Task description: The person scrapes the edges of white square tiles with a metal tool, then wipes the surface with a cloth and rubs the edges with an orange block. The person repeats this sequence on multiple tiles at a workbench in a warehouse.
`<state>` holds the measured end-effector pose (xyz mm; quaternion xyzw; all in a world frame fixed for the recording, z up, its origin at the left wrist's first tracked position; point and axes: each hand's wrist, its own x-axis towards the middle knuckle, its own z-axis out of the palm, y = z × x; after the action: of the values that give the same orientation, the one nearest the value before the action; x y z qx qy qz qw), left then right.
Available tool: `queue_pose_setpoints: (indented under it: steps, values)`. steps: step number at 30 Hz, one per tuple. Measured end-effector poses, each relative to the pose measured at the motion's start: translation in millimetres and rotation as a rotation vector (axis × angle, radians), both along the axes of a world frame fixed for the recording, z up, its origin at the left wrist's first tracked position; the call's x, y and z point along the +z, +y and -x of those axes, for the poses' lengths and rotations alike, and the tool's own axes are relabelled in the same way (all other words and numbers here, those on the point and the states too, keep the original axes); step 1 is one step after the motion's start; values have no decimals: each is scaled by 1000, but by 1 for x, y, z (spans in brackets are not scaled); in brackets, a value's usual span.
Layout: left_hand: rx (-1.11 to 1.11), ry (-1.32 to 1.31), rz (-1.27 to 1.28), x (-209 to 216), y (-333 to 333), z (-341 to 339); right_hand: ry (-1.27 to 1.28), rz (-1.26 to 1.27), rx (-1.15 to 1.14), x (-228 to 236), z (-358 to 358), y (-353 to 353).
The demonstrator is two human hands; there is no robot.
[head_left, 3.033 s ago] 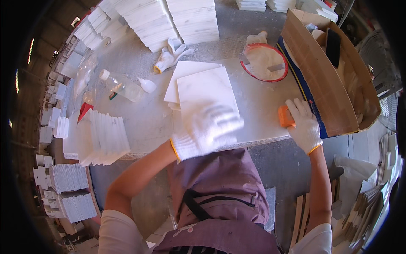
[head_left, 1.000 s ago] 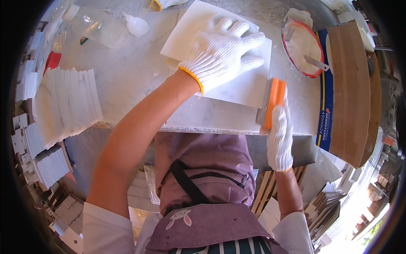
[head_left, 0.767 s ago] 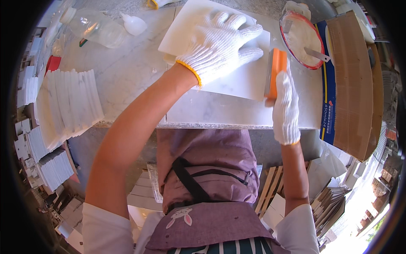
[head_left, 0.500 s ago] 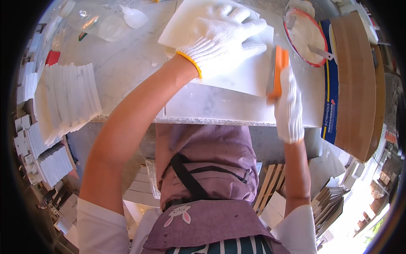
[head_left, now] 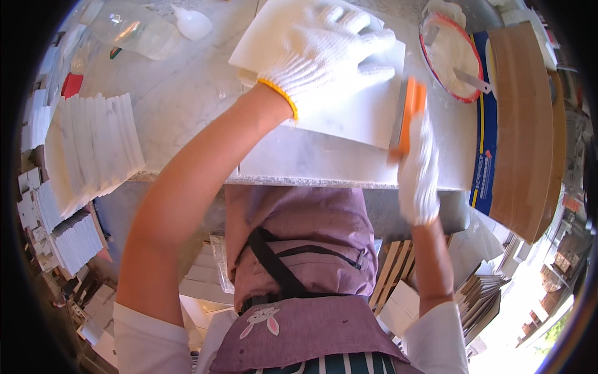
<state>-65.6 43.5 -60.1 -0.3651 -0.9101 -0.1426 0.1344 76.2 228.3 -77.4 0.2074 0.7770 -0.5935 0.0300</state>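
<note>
A square white tile (head_left: 374, 118) lies on the marble-look bench, with other pale pieces showing under its left edge. My left hand (head_left: 336, 56), in a white knit glove with a yellow cuff, presses flat on it with fingers spread. My gloved right hand (head_left: 418, 174) is closed around an orange tool (head_left: 413, 109) with a flat grey face, like a sanding block. That grey face stands upright along the tile's right edge. Whether it is touching there is hard to make out, since the tool is slightly blurred.
A red-rimmed tub (head_left: 450, 62) of white powder or paste holds a metal putty knife (head_left: 473, 81). Right of it stands a cardboard box (head_left: 523, 131). A row of white tiles (head_left: 93, 146) stands at the left. Behind are a clear plastic bottle (head_left: 134, 31) and a small white squeeze bottle (head_left: 192, 23).
My right hand and the orange tool have slid toward me along the tile's right edge. My left hand stays spread on the tile. The whole view has shifted slightly.
</note>
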Motion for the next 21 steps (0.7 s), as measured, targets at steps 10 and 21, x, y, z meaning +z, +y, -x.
queue_pose_setpoints:
  steps: [10, 21]
  values:
    - [18, 52, -1, 1, 2, 0, 169, -286, 308, -11, 19, 26]
    - [-128, -30, -222, 23, -7, -10, 55, -21, 102, 2, 4, 9]
